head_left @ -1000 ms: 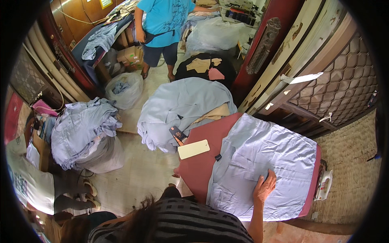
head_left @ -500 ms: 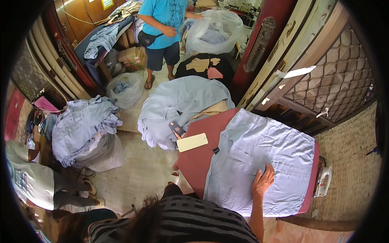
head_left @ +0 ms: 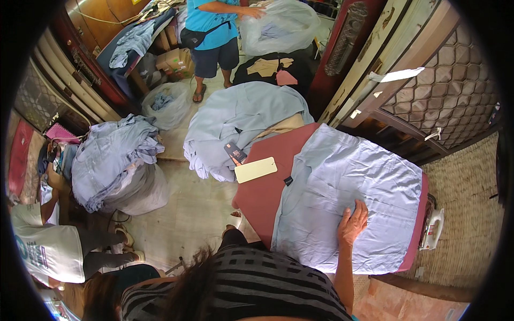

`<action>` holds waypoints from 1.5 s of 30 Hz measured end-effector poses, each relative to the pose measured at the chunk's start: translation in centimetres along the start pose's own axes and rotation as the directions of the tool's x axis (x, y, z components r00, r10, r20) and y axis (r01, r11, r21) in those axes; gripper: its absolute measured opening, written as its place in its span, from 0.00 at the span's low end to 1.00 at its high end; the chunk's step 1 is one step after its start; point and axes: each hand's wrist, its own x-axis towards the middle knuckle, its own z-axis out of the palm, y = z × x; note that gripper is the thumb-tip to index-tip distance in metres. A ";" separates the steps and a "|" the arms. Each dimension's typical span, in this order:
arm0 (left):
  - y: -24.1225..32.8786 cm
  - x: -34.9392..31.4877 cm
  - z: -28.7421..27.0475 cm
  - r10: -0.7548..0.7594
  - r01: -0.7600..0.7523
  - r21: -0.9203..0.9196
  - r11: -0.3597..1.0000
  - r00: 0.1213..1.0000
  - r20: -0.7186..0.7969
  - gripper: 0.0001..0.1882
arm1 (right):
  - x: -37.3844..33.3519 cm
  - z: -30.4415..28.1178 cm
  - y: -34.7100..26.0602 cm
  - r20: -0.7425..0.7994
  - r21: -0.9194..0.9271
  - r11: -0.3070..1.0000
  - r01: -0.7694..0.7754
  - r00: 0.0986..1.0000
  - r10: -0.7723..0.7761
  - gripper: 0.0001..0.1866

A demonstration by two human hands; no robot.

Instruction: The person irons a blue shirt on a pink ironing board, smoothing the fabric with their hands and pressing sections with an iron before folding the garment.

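A pale blue garment [head_left: 326, 214] lies spread over a red-brown padded ironing board [head_left: 257, 208], its right part wrinkled. Palm down, my right hand [head_left: 352, 224] rests open on the garment with its fingers stretched out. A small dark label [head_left: 288, 181] shows near the garment's left edge. Left of it, a cream card tag [head_left: 256, 170] lies on the board, beside a dark printed tag [head_left: 235, 153]. My left hand is out of view.
An iron [head_left: 432, 230] stands beyond the board's right end. Past the board's far left edge sits a heap of pale blue garments [head_left: 241, 112]; another pile [head_left: 110, 166] is at left. One person [head_left: 217, 37] stands behind near a plastic bag [head_left: 281, 27]; another [head_left: 53, 246] is at lower left.
The view has shifted, so most of the scene sits higher. My right hand stays flat on the garment. The person at the back has moved an arm from the waist toward the plastic bag.
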 end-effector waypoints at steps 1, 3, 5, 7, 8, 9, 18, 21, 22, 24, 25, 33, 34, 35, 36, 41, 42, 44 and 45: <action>0.1 0.1 0.0 -0.002 0.002 0.010 1.000 1.000 0.008 0.23 | -0.2 -0.2 0.1 0.001 -0.008 1.000 -0.002 1.000 0.002 0.25; 0.5 0.5 -0.1 0.004 -0.004 0.032 0.999 1.000 0.022 0.23 | -0.2 -0.4 0.2 -0.006 -0.021 1.000 0.001 1.000 -0.001 0.25; 1.0 0.9 -0.5 0.018 -0.018 0.044 0.999 1.000 0.015 0.23 | 0.2 -0.1 0.2 -0.002 -0.023 1.000 0.018 1.000 -0.018 0.25; 0.9 0.6 -0.7 0.019 -0.020 0.053 0.998 1.000 0.002 0.23 | 0.1 0.3 0.0 -0.002 -0.020 1.000 0.020 1.000 -0.020 0.25; 1.3 0.8 -0.9 0.028 -0.028 0.063 0.998 1.000 0.003 0.23 | 0.1 0.3 0.1 -0.011 -0.022 1.000 0.020 1.000 -0.020 0.25; 1.5 0.8 -0.9 0.034 -0.034 0.068 0.997 0.999 0.003 0.23 | 0.1 0.2 0.3 -0.015 -0.032 0.999 0.017 1.000 -0.017 0.24; 2.0 0.3 -1.0 0.035 -0.037 0.143 0.989 0.999 0.011 0.22 | 0.0 -0.2 -0.6 0.028 -0.027 0.999 0.037 0.999 -0.037 0.24; 1.9 1.2 -1.6 0.023 -0.032 0.218 0.975 0.999 0.047 0.22 | -0.1 -0.3 -0.5 0.018 -0.039 0.999 0.020 1.000 -0.019 0.24; 1.9 1.5 -1.7 0.013 -0.028 0.245 0.969 0.998 0.063 0.22 | -0.1 -0.2 -0.3 0.025 -0.043 0.999 0.022 0.999 -0.021 0.24; 2.0 2.3 -1.9 -0.012 -0.023 0.331 0.943 0.994 0.105 0.22 | -0.1 -0.1 0.1 0.037 -0.052 0.998 0.024 0.999 -0.023 0.24; 2.1 2.9 -2.2 -0.033 -0.026 0.400 0.916 0.990 0.139 0.22 | -0.3 0.0 0.0 0.048 -0.070 0.998 0.009 0.999 -0.005 0.24; 20.0 6.9 -10.3 0.800 -0.405 0.726 0.556 0.497 -0.336 0.30 | -0.1 0.3 0.3 0.060 -0.099 0.995 -0.022 0.998 0.028 0.25; 22.8 7.2 -11.0 0.831 -0.417 0.723 0.550 0.357 -0.426 0.30 | -0.2 0.3 0.3 0.058 -0.097 0.995 -0.017 0.998 0.023 0.25; 25.0 7.6 -11.5 0.824 -0.395 0.724 0.565 0.309 -0.474 0.31 | -0.2 0.4 0.2 0.057 -0.094 0.995 -0.012 0.998 0.017 0.25; 26.9 8.2 -11.8 0.819 -0.379 0.726 0.574 0.255 -0.515 0.32 | -0.1 0.3 0.2 0.048 -0.096 0.995 -0.011 0.999 0.015 0.25; 30.3 11.6 -10.9 0.713 -0.357 0.620 0.698 0.269 -0.648 0.39 | 0.0 0.7 0.3 0.048 -0.091 0.996 -0.019 0.999 0.023 0.25; 30.3 11.7 -10.7 0.701 -0.359 0.610 0.706 0.239 -0.671 0.39 | 0.1 0.8 0.6 0.045 -0.093 0.996 -0.013 0.999 0.018 0.25; 30.4 11.2 -9.9 0.676 -0.380 0.574 0.725 0.232 -0.700 0.39 | 0.0 0.6 0.6 0.052 -0.114 0.993 -0.018 0.998 0.024 0.25; 30.6 11.1 -9.7 0.684 -0.403 0.567 0.719 0.261 -0.682 0.40 | 0.0 0.5 0.6 0.057 -0.124 0.992 -0.018 0.998 0.026 0.25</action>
